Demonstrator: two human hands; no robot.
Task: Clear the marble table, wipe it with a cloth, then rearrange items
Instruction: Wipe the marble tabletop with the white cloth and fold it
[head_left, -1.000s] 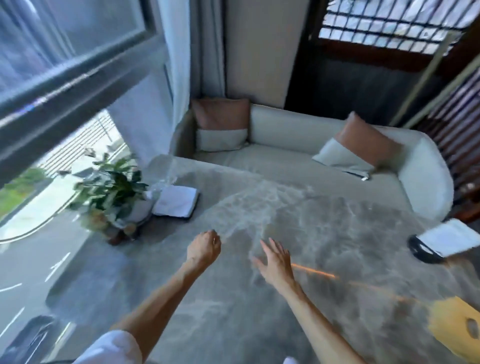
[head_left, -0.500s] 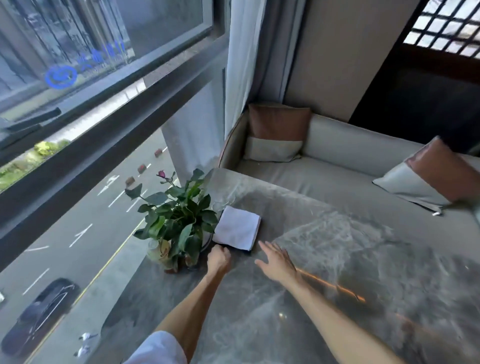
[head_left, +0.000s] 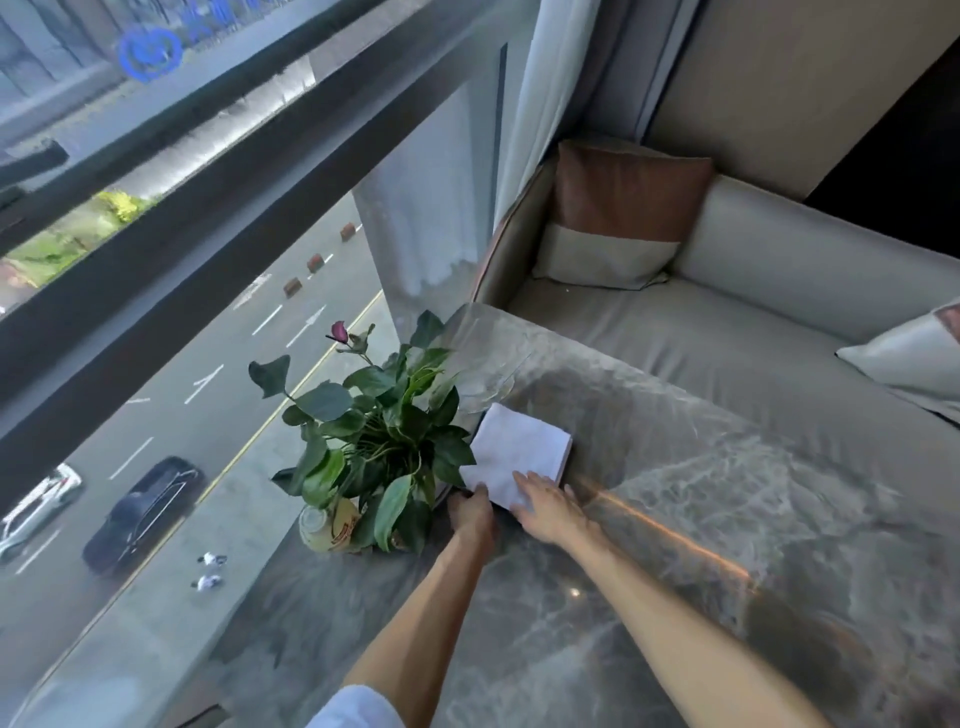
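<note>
A folded white cloth (head_left: 519, 449) lies on the grey marble table (head_left: 701, 519) near its far left corner. My left hand (head_left: 470, 512) pinches the cloth's near left corner, right beside the plant. Fingers spread, my right hand (head_left: 545, 506) lies flat on the cloth's near edge. A potted green plant (head_left: 379, 431) with one purple bud stands just left of the cloth, in a yellowish pot (head_left: 330, 527). Clear glassware (head_left: 485, 387) sits behind the cloth, partly hidden by leaves.
A large window (head_left: 182, 208) runs along the table's left side, with a street far below. A beige sofa (head_left: 753, 322) with brown-and-cream cushions (head_left: 618, 218) borders the table's far side. White curtains (head_left: 550, 104) hang in the corner.
Both hands have moved forward and reached the white cloth; the left hand has taken its corner and the right hand now rests on it. The view has swung left toward the window.
</note>
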